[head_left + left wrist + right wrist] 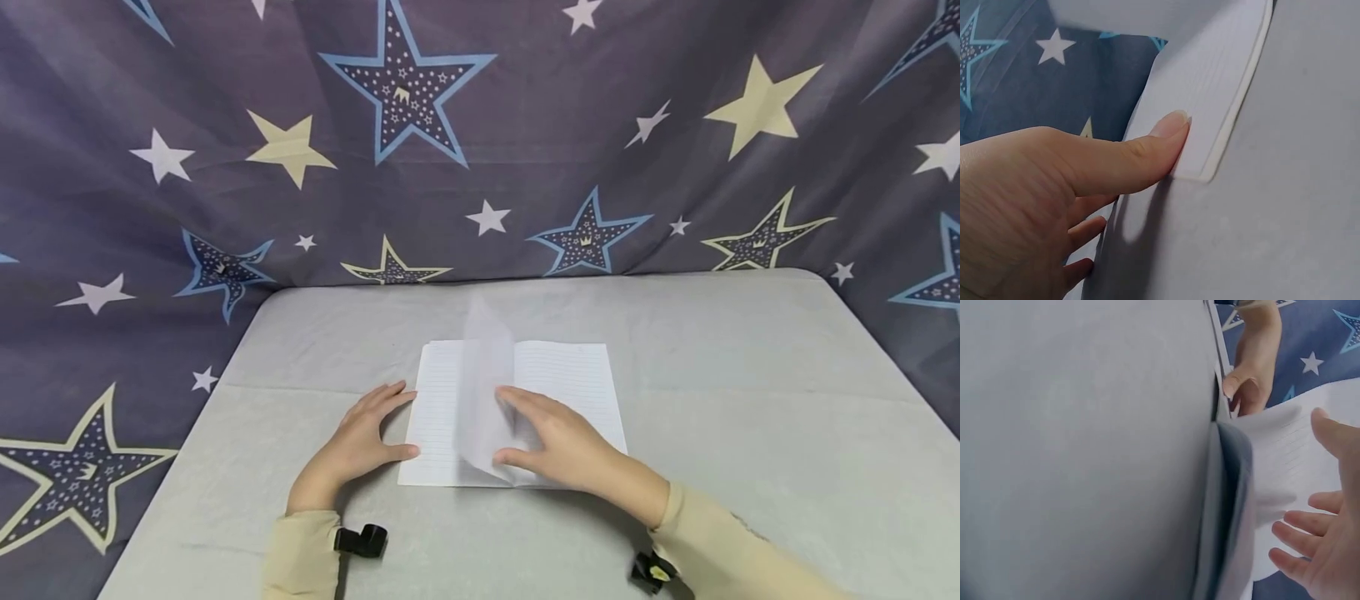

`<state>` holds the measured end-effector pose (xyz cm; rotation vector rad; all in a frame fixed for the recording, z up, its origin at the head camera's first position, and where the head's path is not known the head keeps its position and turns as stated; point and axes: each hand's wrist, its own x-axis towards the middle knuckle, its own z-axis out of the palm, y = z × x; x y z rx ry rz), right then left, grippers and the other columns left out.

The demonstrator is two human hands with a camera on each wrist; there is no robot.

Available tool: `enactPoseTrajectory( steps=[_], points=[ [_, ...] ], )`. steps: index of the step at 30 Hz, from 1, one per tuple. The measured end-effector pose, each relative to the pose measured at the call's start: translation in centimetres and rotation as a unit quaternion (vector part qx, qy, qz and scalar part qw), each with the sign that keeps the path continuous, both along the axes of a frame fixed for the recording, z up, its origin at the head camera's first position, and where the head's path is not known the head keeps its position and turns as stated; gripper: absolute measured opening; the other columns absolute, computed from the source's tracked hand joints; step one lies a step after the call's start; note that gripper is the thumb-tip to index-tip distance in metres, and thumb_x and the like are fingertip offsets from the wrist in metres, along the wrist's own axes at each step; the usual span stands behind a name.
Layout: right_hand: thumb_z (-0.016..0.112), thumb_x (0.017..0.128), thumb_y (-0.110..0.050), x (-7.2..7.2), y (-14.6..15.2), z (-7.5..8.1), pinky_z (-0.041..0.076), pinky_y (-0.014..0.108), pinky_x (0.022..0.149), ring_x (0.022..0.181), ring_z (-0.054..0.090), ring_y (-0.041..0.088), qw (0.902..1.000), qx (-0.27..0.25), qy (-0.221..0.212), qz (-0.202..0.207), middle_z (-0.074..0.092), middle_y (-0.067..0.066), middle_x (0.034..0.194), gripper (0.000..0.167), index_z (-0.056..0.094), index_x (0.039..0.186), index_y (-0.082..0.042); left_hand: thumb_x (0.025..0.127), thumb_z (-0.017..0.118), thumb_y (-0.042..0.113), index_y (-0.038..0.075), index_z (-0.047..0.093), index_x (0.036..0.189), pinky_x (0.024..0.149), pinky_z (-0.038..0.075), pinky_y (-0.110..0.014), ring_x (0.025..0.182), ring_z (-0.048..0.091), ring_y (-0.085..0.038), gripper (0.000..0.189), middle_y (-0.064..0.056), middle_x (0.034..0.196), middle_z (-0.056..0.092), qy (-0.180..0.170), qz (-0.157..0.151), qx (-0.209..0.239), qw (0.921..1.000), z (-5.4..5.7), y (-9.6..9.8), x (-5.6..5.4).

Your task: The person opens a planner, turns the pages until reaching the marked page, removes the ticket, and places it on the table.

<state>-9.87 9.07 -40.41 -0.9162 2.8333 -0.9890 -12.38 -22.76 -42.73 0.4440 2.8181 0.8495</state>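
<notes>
- A dark cloth [450, 217] printed with stars fills the upper part of the head view, behind the pale grey tabletop [750, 433].
- At the centre of the frame my lined notebook [570, 371] lies spread on the tabletop, with one thin page [483, 392] standing up, blurred, near the middle fold.
- I judge the notebook light and bendy; the single page seems soft, apt to crease or tear if tugged. I'd take a page by its outer edge or corner, lightly, and steady the rest with flat pressure near the margin.
- Left of centre, my left hand [356, 446] is spread in a wide curve at the notebook's left edge, thumb [1141, 159] touching the page by its border, gripping nothing.
- Right of centre, my right hand [562, 442] is over the right-hand page, fingers loosely spread, pinching nothing; I cannot tell whether its fingertips touch the raised sheet.
- Towards the bottom of the frame, my beige sleeves [303, 550] and black wrist straps [363, 540] show.
</notes>
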Motion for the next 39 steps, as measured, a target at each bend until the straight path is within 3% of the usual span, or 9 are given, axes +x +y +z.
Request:
enactPoseTrajectory(
  steps=[7,16,19,25,30,39],
  points=[
    [0.078,0.083,-0.045,-0.2,-0.8,-1.0,0.037,0.046,0.111,0.134,0.047,0.029,0.9986,0.031,-0.005,0.043,0.052,0.011,0.145,0.077,0.051,0.142,-0.004,0.077,0.086,0.022,0.007,0.052,0.144,0.112,0.019,-0.068,0.145,0.022,-0.043,0.077,-0.016,0.155,0.037,0.009,0.010,0.002,0.9999,0.3,-0.4,0.1],
    [0.074,0.087,-0.046,-0.1,-0.8,-1.4,0.033,0.049,0.113,0.140,0.040,0.027,0.9928,0.090,-0.007,0.079,0.047,0.009,0.149,0.068,0.056,0.139,-0.007,0.097,0.065,0.023,0.008,0.052,0.143,0.114,0.025,-0.059,0.142,0.033,-0.039,0.051,-0.016,0.152,0.043,0.007,0.063,0.042,0.9971,0.5,0.3,0.0],
    [0.072,0.088,-0.045,0.0,-0.6,-1.3,0.033,0.050,0.113,0.140,0.039,0.028,0.9923,0.089,-0.011,0.085,0.047,0.010,0.149,0.065,0.056,0.139,-0.007,0.093,0.070,0.025,0.009,0.054,0.142,0.115,0.026,-0.058,0.142,0.034,-0.037,0.054,-0.013,0.152,0.044,0.014,0.044,0.055,0.9975,0.4,1.5,0.0],
    [0.071,0.091,-0.039,0.0,1.1,-0.4,0.033,0.051,0.113,0.138,0.042,0.032,0.9937,0.064,-0.014,0.092,0.048,0.014,0.147,0.061,0.056,0.140,-0.007,0.087,0.078,0.028,0.010,0.054,0.142,0.114,0.024,-0.060,0.143,0.031,-0.037,0.063,-0.010,0.154,0.041,0.031,-0.028,0.011,0.9991,0.0,3.0,0.2],
    [0.075,0.087,-0.037,-0.2,4.6,-0.1,0.033,0.054,0.112,0.136,0.042,0.038,0.9962,0.046,-0.009,0.074,0.047,0.019,0.147,0.065,0.055,0.139,-0.004,0.085,0.079,0.026,0.009,0.053,0.143,0.115,0.021,-0.061,0.145,0.028,-0.037,0.066,-0.011,0.155,0.040,0.030,-0.034,-0.002,0.9990,-0.3,3.0,0.2],
    [0.086,0.073,-0.033,0.0,11.0,-0.5,0.027,0.065,0.110,0.140,0.028,0.048,0.9933,0.081,-0.072,0.041,0.034,0.025,0.154,0.085,0.050,0.143,-0.001,0.085,0.079,0.027,0.009,0.052,0.144,0.115,0.021,-0.062,0.145,0.028,-0.038,0.068,-0.012,0.155,0.039,0.026,-0.037,-0.004,0.9990,-0.5,2.8,0.2]
  ],
)
